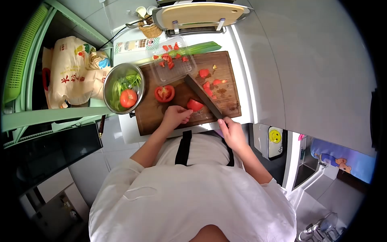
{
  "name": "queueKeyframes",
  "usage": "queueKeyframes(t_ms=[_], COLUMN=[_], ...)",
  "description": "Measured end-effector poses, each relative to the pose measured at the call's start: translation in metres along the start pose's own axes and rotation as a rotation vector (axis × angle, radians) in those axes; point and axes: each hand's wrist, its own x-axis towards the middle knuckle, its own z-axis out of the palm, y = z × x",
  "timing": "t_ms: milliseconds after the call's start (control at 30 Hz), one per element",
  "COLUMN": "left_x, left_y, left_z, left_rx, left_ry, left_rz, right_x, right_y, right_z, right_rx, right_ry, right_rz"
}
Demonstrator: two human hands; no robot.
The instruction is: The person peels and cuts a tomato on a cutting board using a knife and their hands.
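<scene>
My right hand [231,131] is wrapped round the handle of a knife [203,97], whose blade lies slantwise over the wooden cutting board [147,117]. Just left of the blade is a tomato chunk [195,105]. My left hand [177,116] has its fingers bent together at that chunk's lower left edge; whether they grip it is unclear. A cut tomato half [164,93] rests further left, cut face up. Several small tomato pieces [204,73] lie right of the blade. A clear plastic tray [171,74] with more pieces overlaps the board's upper left.
A metal bowl [106,90] at the board's left holds a whole tomato [128,98] and leafy greens. Behind the tray lies a green onion [203,48]. Farther back are a utensil basket [150,30] and a rack with a light board [201,17]. Green shelving stands left.
</scene>
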Motion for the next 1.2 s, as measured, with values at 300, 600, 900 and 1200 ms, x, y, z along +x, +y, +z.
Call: queueKeyframes(t_ms=[300, 600, 900, 1200], left_x=[-0.01, 0.012, -0.003, 0.001], left_y=[0.047, 0.03, 0.025, 0.01], left_z=[0.005, 0.024, 0.025, 0.019], left_rx=[1.039, 0.706, 0.412, 0.363], left_ry=[0.082, 0.393, 0.147, 0.241], left_rz=[0.962, 0.574, 0.469, 0.585], right_x=[-0.006, -0.012, -0.012, -0.025], right_y=[0.014, 0.014, 0.009, 0.015], right_z=[0.002, 0.001, 0.008, 0.019], right_rx=[0.108, 0.129, 0.095, -0.135], right_ry=[0.123, 0.184, 0.097, -0.034], right_rz=[0.059, 0.061, 0.062, -0.098])
